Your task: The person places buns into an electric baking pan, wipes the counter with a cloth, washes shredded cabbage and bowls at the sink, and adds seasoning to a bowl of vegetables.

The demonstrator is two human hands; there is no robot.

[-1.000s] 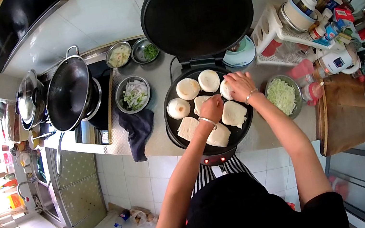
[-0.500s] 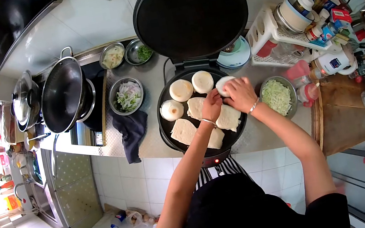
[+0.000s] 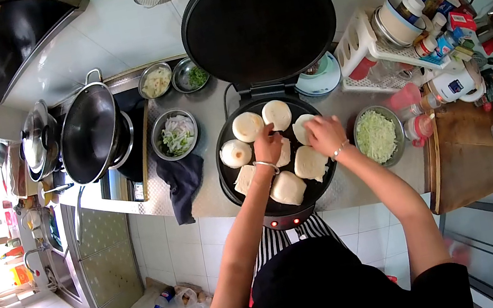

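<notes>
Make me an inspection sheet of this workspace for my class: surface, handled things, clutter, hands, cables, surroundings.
Surface: metal counter, dark cloth over its edge.
Handled things: open griddle with pale dough pieces, round and squarish; red lights lit.
Clutter: jars and boxes crowd around the white rack.
Left hand: above the dough; contact unclear.
Right hand: fingers at a round piece's edge.
Cables: dark cord beside the griddle's hinge.
Surroundings: wok at left; shredded vegetable in a bowl at right.
</notes>
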